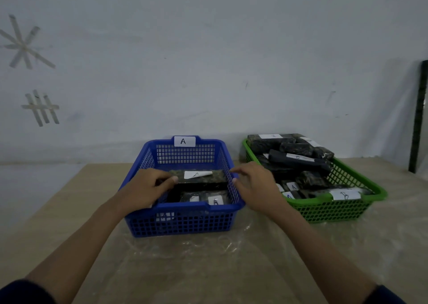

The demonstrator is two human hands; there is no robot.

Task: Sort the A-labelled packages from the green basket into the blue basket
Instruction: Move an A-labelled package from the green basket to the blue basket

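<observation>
Tape marks [27, 45] are sticking to the pale wall at far left, a star shape above a tally shape. Further right, the left hand [144, 189] is reaching into the blue basket [185, 222] and gripping the near left end of a dark A-labelled package [200, 177], thumb and fingers closed on it, the package sitting raised above other dark packages [203, 198] lying on the basket floor. A white A tag [184, 141] is showing on the basket's far rim. Just right of the blue basket's right wall, the right hand [257, 184] is hovering with fingers loosely spread, holding nothing. Beyond it, the green basket [335, 207] is sitting on the plastic-covered table [208, 269], heaped with dark packages bearing white labels, some reading A near its front left corner.
</observation>
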